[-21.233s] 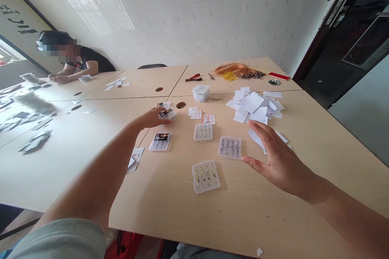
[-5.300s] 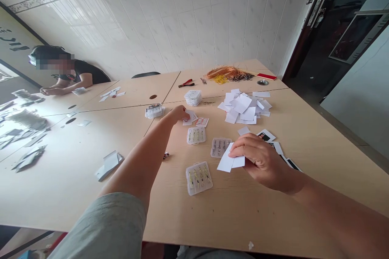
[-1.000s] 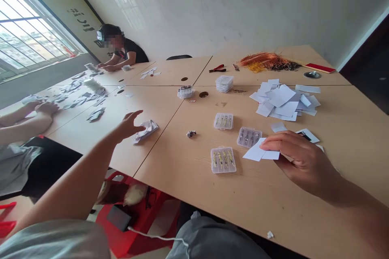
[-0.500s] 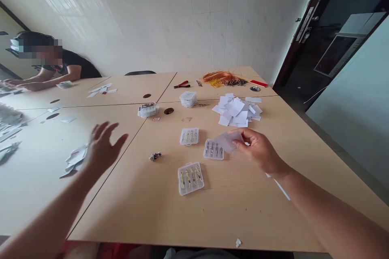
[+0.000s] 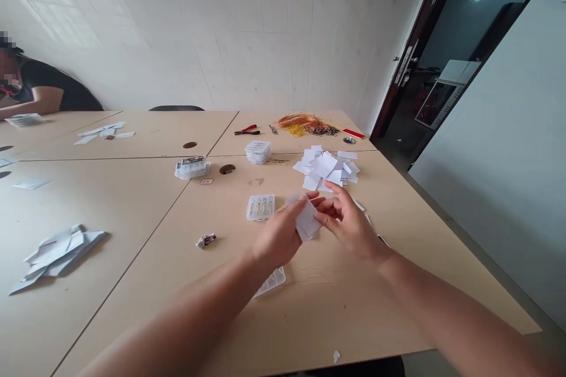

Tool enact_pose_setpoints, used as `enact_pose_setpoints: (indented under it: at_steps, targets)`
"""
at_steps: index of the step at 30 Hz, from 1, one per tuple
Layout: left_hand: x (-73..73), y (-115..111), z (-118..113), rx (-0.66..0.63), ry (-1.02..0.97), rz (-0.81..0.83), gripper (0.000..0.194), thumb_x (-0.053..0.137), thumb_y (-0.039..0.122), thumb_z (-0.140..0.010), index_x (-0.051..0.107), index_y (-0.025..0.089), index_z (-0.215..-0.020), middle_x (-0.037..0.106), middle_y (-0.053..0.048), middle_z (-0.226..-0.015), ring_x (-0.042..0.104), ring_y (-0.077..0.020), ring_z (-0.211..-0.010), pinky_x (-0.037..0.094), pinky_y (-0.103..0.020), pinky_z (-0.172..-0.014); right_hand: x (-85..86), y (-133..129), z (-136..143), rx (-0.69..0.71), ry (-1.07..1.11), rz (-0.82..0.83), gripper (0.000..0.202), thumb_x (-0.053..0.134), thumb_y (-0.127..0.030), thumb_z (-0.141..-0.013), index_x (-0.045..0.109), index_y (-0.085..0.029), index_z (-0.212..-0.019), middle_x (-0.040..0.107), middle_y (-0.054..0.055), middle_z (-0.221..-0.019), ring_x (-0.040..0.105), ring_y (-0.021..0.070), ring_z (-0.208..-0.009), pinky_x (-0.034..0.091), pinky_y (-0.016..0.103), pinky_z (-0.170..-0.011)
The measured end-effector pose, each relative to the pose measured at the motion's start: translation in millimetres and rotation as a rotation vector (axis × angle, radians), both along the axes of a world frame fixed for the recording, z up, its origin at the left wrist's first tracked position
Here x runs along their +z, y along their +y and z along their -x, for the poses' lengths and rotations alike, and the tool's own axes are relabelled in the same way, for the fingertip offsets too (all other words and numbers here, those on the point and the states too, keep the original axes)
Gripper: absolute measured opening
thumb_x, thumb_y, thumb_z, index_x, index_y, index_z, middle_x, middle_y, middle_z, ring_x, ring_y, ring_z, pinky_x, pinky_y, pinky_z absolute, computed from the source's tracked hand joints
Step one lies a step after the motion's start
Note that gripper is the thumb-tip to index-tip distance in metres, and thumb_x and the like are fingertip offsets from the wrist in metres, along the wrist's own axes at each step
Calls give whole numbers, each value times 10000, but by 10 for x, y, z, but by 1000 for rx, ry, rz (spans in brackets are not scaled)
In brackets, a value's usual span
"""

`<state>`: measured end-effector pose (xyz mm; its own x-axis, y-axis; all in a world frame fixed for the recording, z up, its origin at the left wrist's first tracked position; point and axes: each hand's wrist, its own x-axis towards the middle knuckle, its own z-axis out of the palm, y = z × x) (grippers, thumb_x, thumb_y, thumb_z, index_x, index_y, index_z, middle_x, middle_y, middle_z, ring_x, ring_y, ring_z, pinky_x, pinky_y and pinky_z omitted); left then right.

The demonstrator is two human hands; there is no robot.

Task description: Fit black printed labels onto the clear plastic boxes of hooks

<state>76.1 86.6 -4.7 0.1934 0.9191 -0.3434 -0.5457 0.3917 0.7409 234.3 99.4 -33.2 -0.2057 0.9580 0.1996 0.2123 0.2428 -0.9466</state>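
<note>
In front of me my left hand (image 5: 277,235) is closed on a small stack of whitish, translucent slips (image 5: 306,222). The fingers of my right hand (image 5: 354,228) pinch the right edge of the same slips, its index finger raised. Just beyond my left hand lies a clear compartment case (image 5: 260,207) with small items in its slots. A second clear case (image 5: 273,281) sits partly hidden under my left wrist. Another case below the slips is almost wholly covered. A pile of white paper slips (image 5: 329,166) lies past my right hand.
Stacked clear cases (image 5: 258,152) and a bundled group of cases (image 5: 192,167) stand farther back. Pliers (image 5: 247,129) and orange strands (image 5: 305,123) lie near the far edge. White packets (image 5: 59,253) rest at left. A person (image 5: 48,85) sits at the far left.
My left hand has come in from the left and now grips the slips that my right hand held. My right hand has shifted slightly left. The view has turned right.
</note>
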Motion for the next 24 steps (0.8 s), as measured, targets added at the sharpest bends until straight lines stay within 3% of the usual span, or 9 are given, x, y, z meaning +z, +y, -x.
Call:
enact_pose_setpoints:
  at_steps: [3,5,8,11,15,18,22,24]
  targets:
    - [49,143,204,34,-28,69,225,395,198,-1042,613,143,-1038,724,-90,-874,730,-217,-818,604,-410,-758,90,374,-203,-170,-156,-65,397,731,-406,-880,633,-219,-1217,690,96,-1191,665,237,-1037,557,442,-925]
    - [68,226,286,34,-36,101,199,383,174,-1037,578,143,-1021,680,-61,-768,734,-217,-801,621,-444,-778,143,687,-356,-278,-247,-74,274,674,-345,-944,658,-190,-1169,630,97,-1316,616,254,-1171,521,490,-996]
    - [56,285,305,4,-45,147,161,402,148,-1021,559,135,-987,632,-40,-689,721,-196,-725,635,-436,-768,165,1059,-526,-360,-333,-45,266,619,-344,-988,651,-219,-1220,612,96,-1361,624,237,-1163,533,472,-993]
    - [35,275,270,-39,-69,170,166,403,162,-1024,558,129,-975,630,-45,-695,707,-178,-679,643,-414,-749,146,1195,-619,-374,-354,-45,281,617,-353,-991,644,-211,-1232,641,93,-1307,654,223,-1099,562,450,-945]
    - [48,246,244,-91,-108,180,187,409,213,-1036,568,119,-1009,642,-63,-708,700,-173,-654,642,-391,-741,176,1086,-633,-332,-279,-123,284,630,-361,-983,647,-176,-1199,671,85,-1219,676,211,-1028,584,427,-884]
    - [71,230,235,-120,-130,189,213,409,238,-1040,578,107,-1031,652,-81,-709,704,-187,-657,634,-378,-732,265,878,-503,-180,-165,-199,280,618,-405,-984,655,-162,-1117,715,60,-1069,714,187,-902,614,383,-787]
    - [114,181,204,-144,-159,187,262,406,280,-1047,592,100,-1008,679,-109,-746,709,-202,-684,621,-377,-754,400,477,-202,21,-35,-374,193,641,-435,-952,652,-282,-1070,749,5,-974,743,170,-850,625,308,-694]
    - [157,147,191,-174,-189,180,308,382,300,-1056,604,90,-1016,690,-119,-775,710,-205,-703,612,-382,-779,445,283,-81,57,7,-501,216,655,-318,-954,627,-329,-1168,749,-13,-956,740,161,-916,625,323,-801]
